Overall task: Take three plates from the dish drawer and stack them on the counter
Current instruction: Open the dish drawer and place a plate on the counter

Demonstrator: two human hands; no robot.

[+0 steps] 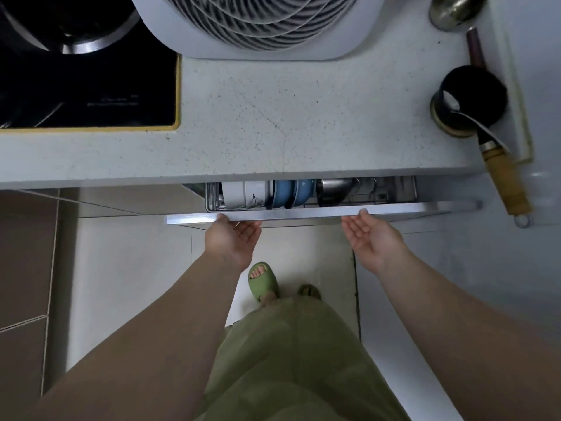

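Green trousers (291,360) and two bare forearms fill the bottom of the view, with a foot in a green slipper (262,281) on the pale floor beneath them. Both arms reach forward to the dish drawer (303,211), which stands only slightly pulled out below the speckled white counter (273,117). Left hand (232,238) is palm up with its fingers hooked under the drawer's front edge near the left end, thumb resting on top of the edge, so it grips the drawer front. Right hand (368,235) is also palm up and loosely spread, its fingertips at or just under the front edge further right; whether it actually grips the edge I cannot tell. Through the narrow gap between counter and drawer front, dishes stand on edge in a wire rack: white plates (239,194) at the left, blue plates (293,192) just beside them in the middle, and a metal bowl or pot (334,191) to their right. On the counter, a black cooktop (88,71) sits at the left, a white fan (258,22) lies at the back centre, and a dark utensil holder (469,100) with a wooden-handled tool (505,180) sticks out at the right.
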